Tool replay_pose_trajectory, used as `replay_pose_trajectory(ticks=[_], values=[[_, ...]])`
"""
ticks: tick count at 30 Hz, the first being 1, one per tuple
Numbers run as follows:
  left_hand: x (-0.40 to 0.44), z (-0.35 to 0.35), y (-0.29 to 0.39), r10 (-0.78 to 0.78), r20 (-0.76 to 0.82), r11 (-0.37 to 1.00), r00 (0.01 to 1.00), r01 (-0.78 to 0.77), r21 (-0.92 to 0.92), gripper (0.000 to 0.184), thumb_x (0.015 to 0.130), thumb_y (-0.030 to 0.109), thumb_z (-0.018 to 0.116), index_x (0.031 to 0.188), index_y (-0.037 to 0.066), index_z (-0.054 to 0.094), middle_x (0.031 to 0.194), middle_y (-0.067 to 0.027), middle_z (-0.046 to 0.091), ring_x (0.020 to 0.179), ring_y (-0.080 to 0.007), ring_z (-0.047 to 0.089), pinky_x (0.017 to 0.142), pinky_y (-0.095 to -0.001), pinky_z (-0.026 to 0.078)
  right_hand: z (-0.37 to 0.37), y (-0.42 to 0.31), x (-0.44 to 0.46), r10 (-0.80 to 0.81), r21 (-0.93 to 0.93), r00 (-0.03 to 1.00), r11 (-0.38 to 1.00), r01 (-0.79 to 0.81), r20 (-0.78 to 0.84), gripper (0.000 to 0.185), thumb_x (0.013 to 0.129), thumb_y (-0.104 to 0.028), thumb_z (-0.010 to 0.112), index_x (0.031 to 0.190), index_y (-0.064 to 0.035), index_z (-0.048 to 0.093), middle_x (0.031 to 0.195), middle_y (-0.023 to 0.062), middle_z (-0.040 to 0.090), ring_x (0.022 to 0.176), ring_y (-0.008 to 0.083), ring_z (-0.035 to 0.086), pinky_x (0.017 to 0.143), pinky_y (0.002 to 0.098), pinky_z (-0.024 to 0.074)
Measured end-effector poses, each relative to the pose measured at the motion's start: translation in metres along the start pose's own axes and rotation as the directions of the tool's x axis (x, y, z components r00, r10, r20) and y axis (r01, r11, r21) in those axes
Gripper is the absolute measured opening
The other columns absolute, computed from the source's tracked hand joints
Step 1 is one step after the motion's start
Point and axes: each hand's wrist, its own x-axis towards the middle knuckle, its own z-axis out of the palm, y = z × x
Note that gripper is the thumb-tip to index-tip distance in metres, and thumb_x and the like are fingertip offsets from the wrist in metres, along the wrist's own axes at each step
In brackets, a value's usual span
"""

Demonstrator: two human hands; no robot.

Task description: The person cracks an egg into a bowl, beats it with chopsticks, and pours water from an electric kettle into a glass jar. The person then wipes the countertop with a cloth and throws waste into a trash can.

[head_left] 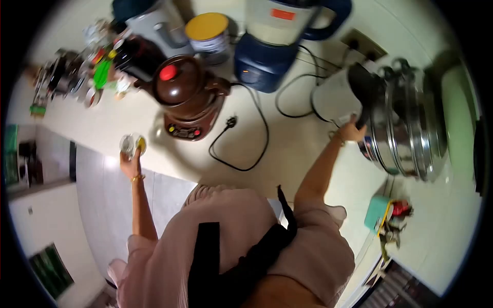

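Over the counter's left front edge, my left hand (131, 163) is closed around a small clear glass (127, 143). Something yellow shows at the side of that glass, too blurred to name. My right hand (352, 131) has its fingers wrapped at the black handle of a white electric kettle (331, 100), beside the steamer pot. Part of the grip is hidden by the back of the hand. Between my arms stands a brown ceramic pot (179, 84) with a red knob, on its control base (185, 131).
A black power cord (268, 136) lies loose on the counter. Behind stand a blue blender (264, 61) and a yellow-lidded can (208, 38). At the right is a stacked steel steamer pot (405, 128); a green box (377, 213) sits nearer. Small jars and packets crowd the far left.
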Motion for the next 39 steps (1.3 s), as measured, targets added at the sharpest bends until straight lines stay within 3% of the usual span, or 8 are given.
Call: replay_pose_trajectory(ticks=[2, 3, 5, 9, 11, 21, 27, 39], values=[[0.009, -0.001, -0.019, 0.014, -0.030, 0.999, 0.999, -0.015, -0.033, 0.054, 0.057, 0.025, 0.071, 0.098, -0.004, 0.052, 0.092, -0.0140, 0.058, 0.085, -0.0225, 0.055, 0.076, -0.0313, 0.042, 0.033, 0.067, 0.022, -0.329, -0.183, 0.920, 0.938, 0.294, -0.212, 0.039, 0.060, -0.028, 0.072, 0.078, 0.0044, 0.057, 0.075, 0.0163, 0.059, 0.068, 0.0288, 0.056, 0.063, 0.0350, 0.0457], [0.012, -0.004, -0.015, 0.030, -0.049, 0.996, 0.998, -0.026, 0.089, 0.057, 0.055, 0.030, 0.072, 0.098, -0.003, 0.053, 0.091, -0.0142, 0.058, 0.086, -0.0229, 0.055, 0.075, -0.0314, 0.042, 0.028, 0.055, 0.026, -0.131, -0.094, 0.989, 0.988, 0.125, -0.069, 0.040, 0.060, -0.029, 0.071, 0.078, 0.0034, 0.058, 0.076, 0.0156, 0.059, 0.071, 0.0285, 0.056, 0.065, 0.0355, 0.0460], [0.014, -0.009, 0.003, -0.005, -0.063, 0.982, 0.998, 0.017, 0.190, 0.063, 0.051, 0.036, 0.072, 0.097, -0.002, 0.054, 0.089, -0.0153, 0.059, 0.083, -0.0246, 0.057, 0.073, -0.0322, 0.044, 0.038, 0.088, 0.039, -0.381, -0.267, 0.912, 0.905, 0.333, -0.155, 0.040, 0.062, -0.032, 0.069, 0.080, 0.0022, 0.059, 0.077, 0.0146, 0.059, 0.068, 0.0287, 0.056, 0.064, 0.0359, 0.0457], [0.041, -0.007, -0.019, -0.030, -0.115, 0.985, 0.993, 0.049, 0.165, 0.067, 0.049, 0.041, 0.069, 0.099, 0.000, 0.054, 0.091, -0.0159, 0.059, 0.084, -0.0257, 0.057, 0.074, -0.0322, 0.044, 0.006, 0.039, 0.032, -0.214, 0.054, 0.965, 0.977, 0.208, 0.154, 0.051, 0.063, -0.035, 0.070, 0.090, 0.0050, 0.054, 0.085, 0.0163, 0.058, 0.076, 0.0271, 0.055, 0.069, 0.0342, 0.0436], [0.055, -0.009, -0.020, -0.048, -0.121, 0.980, 0.992, 0.070, 0.185, 0.067, 0.048, 0.041, 0.068, 0.099, 0.000, 0.053, 0.090, -0.0156, 0.059, 0.083, -0.0259, 0.057, 0.073, -0.0318, 0.045, -0.008, 0.017, 0.025, -0.103, -0.040, 0.955, 0.992, 0.119, 0.279, 0.059, 0.061, -0.037, 0.071, 0.095, 0.0059, 0.050, 0.090, 0.0174, 0.055, 0.081, 0.0260, 0.054, 0.072, 0.0338, 0.0426], [0.184, -0.018, -0.068, -0.082, 0.000, 0.978, 0.997, 0.080, 0.191, 0.066, 0.048, 0.040, 0.067, 0.100, 0.003, 0.053, 0.087, -0.0146, 0.059, 0.079, -0.0255, 0.058, 0.071, -0.0316, 0.045, -0.107, 0.025, -0.019, -0.079, -0.162, 0.975, 0.980, 0.113, 0.206, 0.045, 0.065, -0.031, 0.069, 0.088, 0.0041, 0.053, 0.083, 0.0110, 0.056, 0.072, 0.0186, 0.053, 0.066, 0.0279, 0.0445], [0.267, -0.011, -0.107, -0.017, 0.102, 0.986, 0.995, 0.000, 0.166, 0.065, 0.047, 0.042, 0.069, 0.098, 0.006, 0.054, 0.085, -0.0122, 0.060, 0.078, -0.0253, 0.058, 0.069, -0.0326, 0.046, -0.183, -0.069, -0.151, 0.343, -0.155, 0.925, 0.935, -0.320, 0.164, 0.027, 0.071, -0.023, 0.063, 0.086, -0.0012, 0.056, 0.079, 0.0096, 0.058, 0.069, 0.0181, 0.055, 0.054, 0.0304, 0.0476], [0.325, 0.000, -0.139, 0.138, 0.264, 0.986, 0.954, -0.159, 0.058, 0.056, 0.048, 0.036, 0.070, 0.094, 0.009, 0.055, 0.084, -0.0106, 0.060, 0.077, -0.0261, 0.058, 0.067, -0.0343, 0.046, -0.220, -0.148, -0.254, 0.406, -0.126, 0.891, 0.913, -0.387, 0.205, 0.021, 0.071, -0.017, 0.060, 0.086, -0.0026, 0.057, 0.081, 0.0075, 0.058, 0.069, 0.0201, 0.057, 0.056, 0.0288, 0.0471]])
